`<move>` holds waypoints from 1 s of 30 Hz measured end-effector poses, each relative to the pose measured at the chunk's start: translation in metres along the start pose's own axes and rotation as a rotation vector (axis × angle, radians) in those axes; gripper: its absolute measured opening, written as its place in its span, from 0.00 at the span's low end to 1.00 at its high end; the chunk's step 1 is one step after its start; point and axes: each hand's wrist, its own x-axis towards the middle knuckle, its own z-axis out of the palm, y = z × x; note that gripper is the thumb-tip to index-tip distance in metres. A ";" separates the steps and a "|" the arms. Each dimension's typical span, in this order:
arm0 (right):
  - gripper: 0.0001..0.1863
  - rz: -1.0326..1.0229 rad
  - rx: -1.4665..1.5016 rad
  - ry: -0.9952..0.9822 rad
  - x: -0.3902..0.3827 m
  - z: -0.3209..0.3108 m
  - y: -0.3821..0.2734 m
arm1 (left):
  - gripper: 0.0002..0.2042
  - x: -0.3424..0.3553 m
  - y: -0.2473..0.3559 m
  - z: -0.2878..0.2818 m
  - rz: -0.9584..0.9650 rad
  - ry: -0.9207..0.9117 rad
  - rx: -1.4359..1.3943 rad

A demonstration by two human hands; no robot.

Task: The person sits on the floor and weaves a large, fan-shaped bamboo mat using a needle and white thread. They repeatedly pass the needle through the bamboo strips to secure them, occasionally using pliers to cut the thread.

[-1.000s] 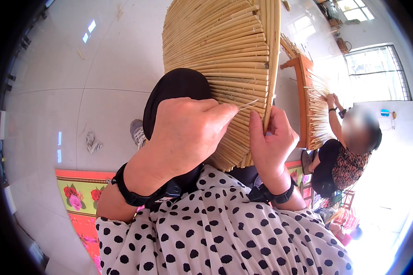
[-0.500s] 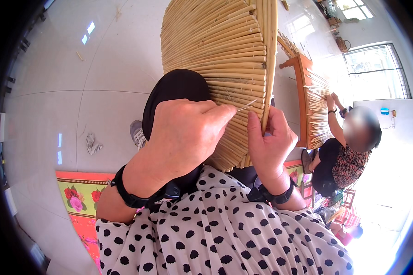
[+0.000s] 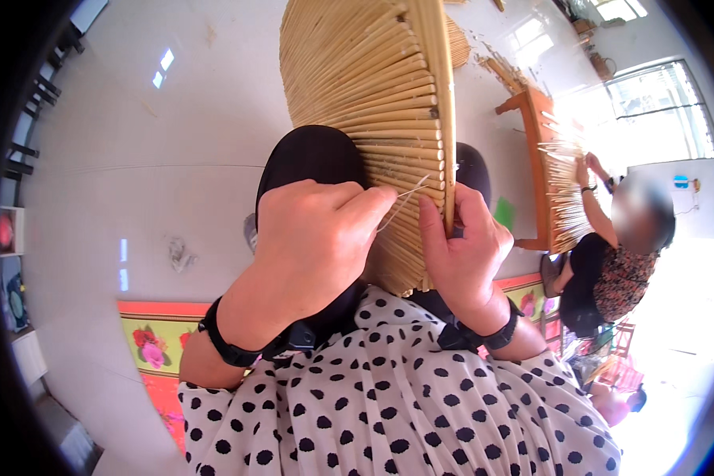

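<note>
A stiff panel [image 3: 349, 75] of pale, straw-coloured stalks laid side by side stands tilted between my black-clad knees, its edge bound by long strips. Pinched in the fingertips of my left hand [image 3: 313, 246] is a thin white thread [image 3: 408, 193]. The thread runs toward the stalk ends near the edge, and a slack loop hangs under it. My right hand [image 3: 470, 247] grips the panel's right edge low down, thumb on the stalk face and fingers behind. Whether the right fingers also hold a thread end is hidden.
To the right, another person [image 3: 623, 262] works with both hands on a fan of stalks [image 3: 563, 186] at an orange-brown wooden frame [image 3: 538, 166]. Loose stalks [image 3: 501, 73] lie on the floor behind. A flowered mat [image 3: 155, 345] lies left of my lap; crumpled scrap [image 3: 181, 255] lies beyond it.
The panel's upper part has swung left and its edge leans more. The thread now shows a slack loop. Both hands keep their grips.
</note>
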 end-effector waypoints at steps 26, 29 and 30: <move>0.22 -0.415 0.736 -0.135 -0.018 0.044 -0.006 | 0.12 -0.070 0.010 -0.069 -0.316 -0.071 0.115; 0.23 -0.416 0.756 -0.151 -0.016 0.043 -0.003 | 0.11 -0.065 0.013 -0.065 -0.309 -0.058 0.144; 0.23 -0.411 0.761 -0.151 -0.015 0.044 -0.002 | 0.11 -0.063 0.013 -0.064 -0.305 -0.054 0.151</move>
